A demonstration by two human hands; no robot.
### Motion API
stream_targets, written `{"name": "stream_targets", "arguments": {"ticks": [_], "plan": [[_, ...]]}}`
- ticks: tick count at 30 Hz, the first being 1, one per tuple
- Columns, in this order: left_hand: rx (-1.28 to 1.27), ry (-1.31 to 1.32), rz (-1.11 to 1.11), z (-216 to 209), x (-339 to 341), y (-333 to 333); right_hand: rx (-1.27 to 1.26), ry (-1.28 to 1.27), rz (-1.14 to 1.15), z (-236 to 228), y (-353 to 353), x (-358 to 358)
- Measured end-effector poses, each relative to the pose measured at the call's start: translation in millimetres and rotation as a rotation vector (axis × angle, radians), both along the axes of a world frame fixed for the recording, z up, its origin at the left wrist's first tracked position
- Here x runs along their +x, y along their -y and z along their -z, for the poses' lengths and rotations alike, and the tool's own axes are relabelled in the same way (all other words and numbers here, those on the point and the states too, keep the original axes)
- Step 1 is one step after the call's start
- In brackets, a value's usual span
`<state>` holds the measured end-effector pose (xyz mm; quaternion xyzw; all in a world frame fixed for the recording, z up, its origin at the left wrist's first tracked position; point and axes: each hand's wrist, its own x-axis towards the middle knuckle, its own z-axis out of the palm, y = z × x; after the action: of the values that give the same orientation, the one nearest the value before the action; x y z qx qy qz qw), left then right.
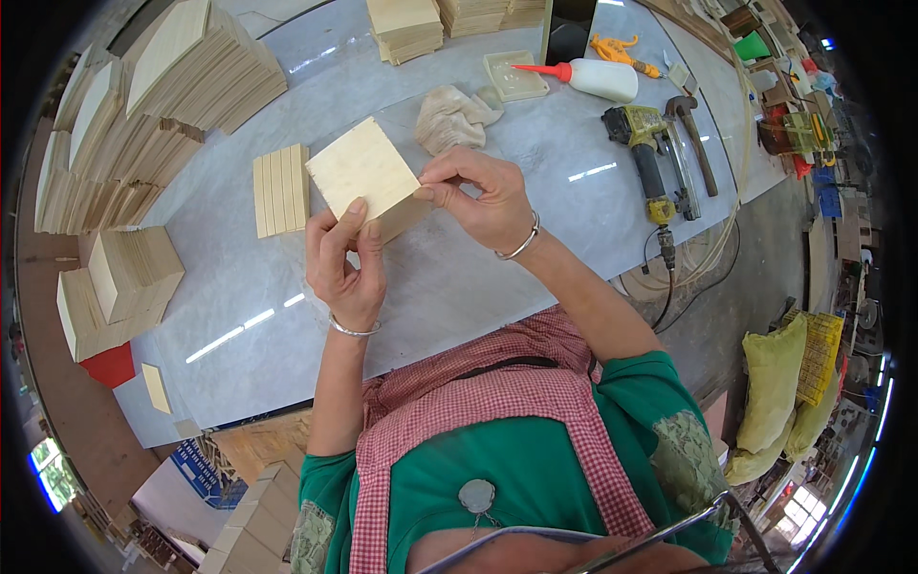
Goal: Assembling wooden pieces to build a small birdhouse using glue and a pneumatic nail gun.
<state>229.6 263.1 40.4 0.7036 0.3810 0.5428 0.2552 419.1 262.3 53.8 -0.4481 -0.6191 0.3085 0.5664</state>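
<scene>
A pale, square wooden panel point(361, 174) is held tilted above the table in front of me, with another wooden face point(405, 218) showing under its lower right edge. My left hand point(346, 260) grips the lower edge, thumb and fingers closed on it. At the right corner, my right hand point(483, 196) pinches with thumb and forefinger; whether a smaller piece sits between those fingertips is hidden. Just left of the panel lies a pale wooden piece with parallel grooves point(282, 191). A crumpled, off-white cloth point(455, 119) rests behind my right hand.
Tall stacks of wooden panels point(206, 72) line the table's left side; more stacks point(405, 29) stand at the back. A white glue bottle with red nozzle point(602, 78), shallow tray point(517, 77), orange tool point(622, 53), nail gun point(648, 158) and hammer point(693, 143) lie right, an air hose point(667, 277) trailing off.
</scene>
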Motion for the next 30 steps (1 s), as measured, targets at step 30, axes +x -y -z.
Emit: {"name": "stream_targets", "arguments": {"ticks": [30], "plan": [[0.006,0.0,0.0,-2,3,3,0.005,0.048,0.173,-10,36,-18]]}}
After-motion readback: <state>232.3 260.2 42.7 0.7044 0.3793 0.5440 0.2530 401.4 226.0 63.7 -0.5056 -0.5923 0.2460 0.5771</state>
